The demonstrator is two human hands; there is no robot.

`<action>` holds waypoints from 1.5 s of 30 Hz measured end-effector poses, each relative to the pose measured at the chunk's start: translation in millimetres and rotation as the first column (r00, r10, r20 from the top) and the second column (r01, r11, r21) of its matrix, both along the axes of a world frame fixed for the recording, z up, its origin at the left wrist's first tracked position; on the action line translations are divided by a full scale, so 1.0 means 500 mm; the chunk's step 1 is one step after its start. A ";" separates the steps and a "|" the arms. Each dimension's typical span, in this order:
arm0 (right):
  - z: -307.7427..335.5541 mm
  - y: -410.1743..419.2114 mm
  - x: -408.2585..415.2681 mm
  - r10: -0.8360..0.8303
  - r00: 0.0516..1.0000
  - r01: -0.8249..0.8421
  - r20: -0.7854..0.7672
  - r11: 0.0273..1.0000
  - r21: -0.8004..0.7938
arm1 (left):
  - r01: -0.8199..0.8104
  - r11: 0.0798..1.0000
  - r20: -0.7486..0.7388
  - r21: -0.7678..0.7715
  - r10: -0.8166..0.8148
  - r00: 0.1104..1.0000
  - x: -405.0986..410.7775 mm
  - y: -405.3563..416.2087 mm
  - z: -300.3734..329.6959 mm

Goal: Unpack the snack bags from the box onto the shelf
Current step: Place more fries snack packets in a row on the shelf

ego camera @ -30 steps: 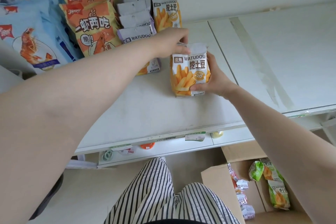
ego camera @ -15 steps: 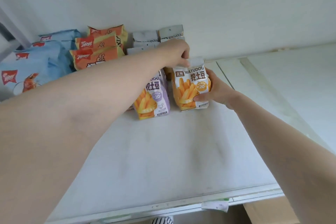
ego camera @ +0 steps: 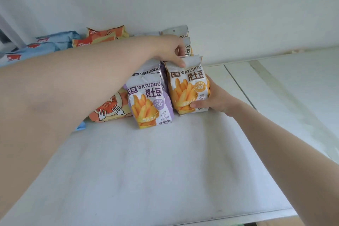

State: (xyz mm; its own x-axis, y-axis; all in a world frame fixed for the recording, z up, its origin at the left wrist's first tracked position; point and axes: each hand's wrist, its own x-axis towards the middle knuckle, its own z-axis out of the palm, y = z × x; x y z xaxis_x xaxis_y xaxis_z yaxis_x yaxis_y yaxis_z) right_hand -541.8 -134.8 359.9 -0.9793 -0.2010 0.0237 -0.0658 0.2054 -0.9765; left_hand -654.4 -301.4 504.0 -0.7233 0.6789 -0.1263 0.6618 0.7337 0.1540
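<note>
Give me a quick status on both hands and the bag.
Left hand pinches top seal, right hand grips lower side of orange-and-white WATUDOU fries bag. Bag upright on white shelf, beside purple WATUDOU fries bag.

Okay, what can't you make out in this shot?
- Head view: the box is out of frame below the shelf edge.
- Rear WATUDOU bags: mostly hidden by the left hand.
- Blue bags: fronts covered by the left forearm.
- Orange-fronted bag: right edge behind the right hand.

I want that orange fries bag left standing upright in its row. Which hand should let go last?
Probably the left hand: it pinches the top edge of the orange fries bag, steadying it against tipping. The right hand only grips its lower right side.
</note>
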 end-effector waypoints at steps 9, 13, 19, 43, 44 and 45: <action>-0.007 -0.014 0.003 -0.175 0.985 0.175 0.003 0.985 -0.005 | 0.020 1.000 0.023 0.023 -0.020 1.000 0.009 -0.034 -0.002; -0.020 -0.039 0.009 -0.208 0.977 0.207 -0.052 0.978 -0.014 | -0.034 0.984 -0.010 0.173 0.036 0.999 0.000 -0.044 -0.007; -0.028 -0.057 0.011 -0.303 0.948 0.308 -0.098 0.951 0.034 | -0.183 0.950 -0.063 0.253 0.205 0.977 -0.014 -0.033 -0.031; -0.018 -0.091 0.027 -0.438 0.897 0.431 -0.055 0.897 -0.099 | -0.252 0.927 0.102 0.278 0.232 0.967 -0.022 -0.056 -0.032; -0.018 -0.091 0.026 -0.438 0.898 0.432 -0.045 0.896 -0.105 | -0.248 0.930 0.096 0.270 0.231 0.968 -0.020 -0.056 -0.031; -0.016 -0.091 0.026 -0.433 0.901 0.427 -0.036 0.898 -0.102 | -0.240 0.935 0.091 0.262 0.224 0.970 -0.019 -0.056 -0.030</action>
State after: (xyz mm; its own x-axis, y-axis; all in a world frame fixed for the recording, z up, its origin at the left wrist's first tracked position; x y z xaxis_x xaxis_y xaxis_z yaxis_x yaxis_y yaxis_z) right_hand -528.6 -180.2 351.8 -0.9663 0.2448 0.0796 -0.0463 0.1387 -0.9892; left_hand -663.9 -329.2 489.1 -0.8617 0.5074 -0.0094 0.4618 0.7917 0.4000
